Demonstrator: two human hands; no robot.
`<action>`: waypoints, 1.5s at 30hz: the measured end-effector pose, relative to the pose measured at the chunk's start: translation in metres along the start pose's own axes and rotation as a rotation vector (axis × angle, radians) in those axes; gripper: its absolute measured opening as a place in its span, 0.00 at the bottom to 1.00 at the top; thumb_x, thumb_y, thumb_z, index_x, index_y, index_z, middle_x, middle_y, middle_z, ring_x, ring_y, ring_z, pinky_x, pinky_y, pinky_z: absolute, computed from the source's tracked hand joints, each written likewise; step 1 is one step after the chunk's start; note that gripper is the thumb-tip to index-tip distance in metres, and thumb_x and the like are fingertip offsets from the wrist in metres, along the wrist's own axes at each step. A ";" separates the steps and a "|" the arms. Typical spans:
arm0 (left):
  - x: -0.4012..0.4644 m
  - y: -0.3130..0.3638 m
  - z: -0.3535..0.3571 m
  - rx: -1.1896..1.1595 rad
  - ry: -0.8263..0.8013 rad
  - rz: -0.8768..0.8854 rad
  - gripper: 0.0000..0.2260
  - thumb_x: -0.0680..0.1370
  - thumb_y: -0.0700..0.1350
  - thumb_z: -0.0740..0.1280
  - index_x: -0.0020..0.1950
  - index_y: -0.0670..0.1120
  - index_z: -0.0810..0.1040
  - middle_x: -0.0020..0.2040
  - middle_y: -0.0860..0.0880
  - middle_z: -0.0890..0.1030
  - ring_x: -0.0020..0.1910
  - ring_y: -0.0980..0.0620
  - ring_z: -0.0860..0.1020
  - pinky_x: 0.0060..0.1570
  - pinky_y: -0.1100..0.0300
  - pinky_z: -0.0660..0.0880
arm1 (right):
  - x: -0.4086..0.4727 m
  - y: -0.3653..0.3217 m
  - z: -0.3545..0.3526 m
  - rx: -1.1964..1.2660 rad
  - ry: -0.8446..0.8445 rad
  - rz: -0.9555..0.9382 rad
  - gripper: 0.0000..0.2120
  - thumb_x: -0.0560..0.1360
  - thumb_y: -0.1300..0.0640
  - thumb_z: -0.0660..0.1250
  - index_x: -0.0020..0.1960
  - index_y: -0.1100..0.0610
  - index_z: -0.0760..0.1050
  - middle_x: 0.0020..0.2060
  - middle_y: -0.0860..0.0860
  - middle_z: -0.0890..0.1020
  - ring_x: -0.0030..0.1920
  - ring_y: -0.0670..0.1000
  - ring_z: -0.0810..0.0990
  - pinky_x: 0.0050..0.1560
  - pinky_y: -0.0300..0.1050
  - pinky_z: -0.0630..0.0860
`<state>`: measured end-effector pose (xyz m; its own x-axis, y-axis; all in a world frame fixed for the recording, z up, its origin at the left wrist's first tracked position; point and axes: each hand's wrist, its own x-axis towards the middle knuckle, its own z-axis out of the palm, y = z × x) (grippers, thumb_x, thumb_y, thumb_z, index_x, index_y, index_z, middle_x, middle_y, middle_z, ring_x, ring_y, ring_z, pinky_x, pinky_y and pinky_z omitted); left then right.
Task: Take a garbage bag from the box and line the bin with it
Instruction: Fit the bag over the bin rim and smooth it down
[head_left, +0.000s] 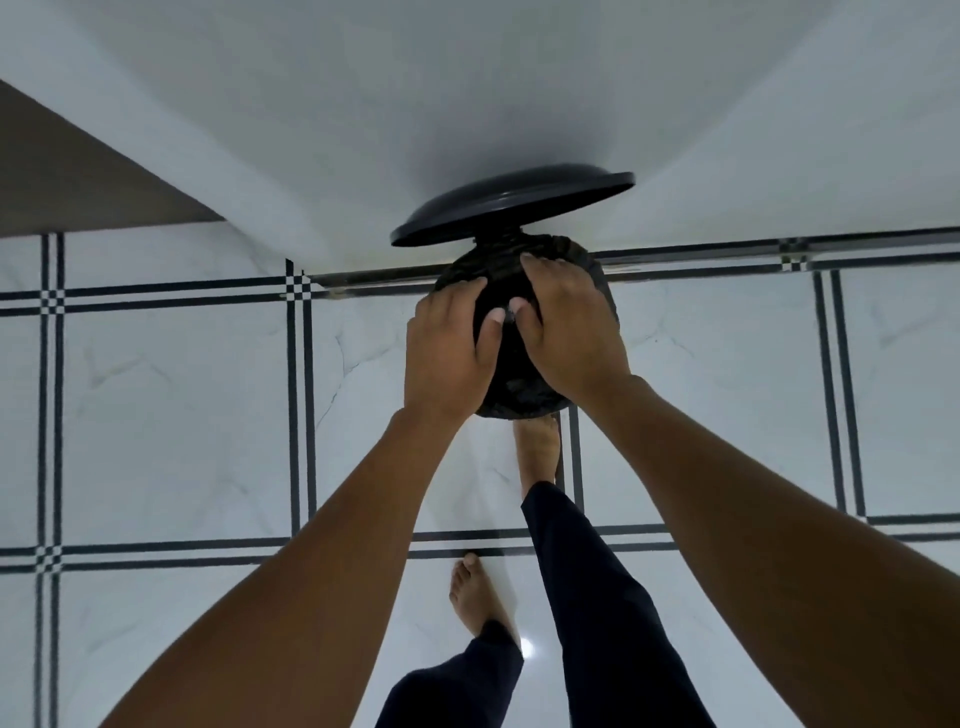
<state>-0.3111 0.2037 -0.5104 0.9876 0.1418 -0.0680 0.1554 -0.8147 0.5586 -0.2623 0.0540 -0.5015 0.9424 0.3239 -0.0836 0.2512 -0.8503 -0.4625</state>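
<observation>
A small round bin stands on the tiled floor against the white wall, its dark lid (511, 205) raised and tilted back. A black garbage bag (511, 387) is draped over the bin's rim and down its sides, hiding the bin body. My left hand (449, 348) presses on the bag at the left side of the rim, thumb inward. My right hand (569, 325) lies over the right side, fingers spread across the bag's top. The two thumbs nearly touch at the middle. The box of bags is out of view.
My right foot (537, 449) sits at the bin's base, where it meets the floor. My left foot (475, 597) stands further back on the white tiles with dark stripes (301, 405). A brown surface (67, 176) fills the upper left corner.
</observation>
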 end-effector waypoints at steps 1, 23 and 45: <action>-0.004 0.009 -0.014 -0.005 0.034 0.030 0.17 0.84 0.51 0.59 0.69 0.46 0.76 0.64 0.47 0.81 0.62 0.47 0.76 0.64 0.50 0.72 | -0.005 -0.008 -0.012 0.010 0.048 -0.022 0.22 0.82 0.51 0.58 0.72 0.61 0.72 0.63 0.58 0.81 0.64 0.59 0.77 0.63 0.57 0.76; -0.031 0.019 -0.026 0.340 -0.202 0.224 0.26 0.86 0.58 0.46 0.83 0.50 0.58 0.83 0.42 0.59 0.82 0.42 0.55 0.79 0.43 0.53 | -0.046 0.005 -0.039 -0.251 -0.007 -0.078 0.25 0.86 0.49 0.47 0.78 0.58 0.67 0.75 0.60 0.71 0.77 0.61 0.66 0.77 0.61 0.61; -0.084 -0.063 0.092 0.513 -0.401 0.201 0.28 0.84 0.60 0.50 0.83 0.51 0.58 0.83 0.41 0.58 0.82 0.39 0.55 0.78 0.40 0.57 | -0.113 0.064 0.102 -0.275 -0.264 0.052 0.30 0.80 0.50 0.65 0.79 0.56 0.62 0.78 0.59 0.65 0.79 0.62 0.62 0.74 0.62 0.67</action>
<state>-0.4020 0.1916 -0.6157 0.9156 -0.1787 -0.3601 -0.1380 -0.9811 0.1360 -0.3753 0.0054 -0.6112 0.8753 0.3423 -0.3417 0.2878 -0.9364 -0.2007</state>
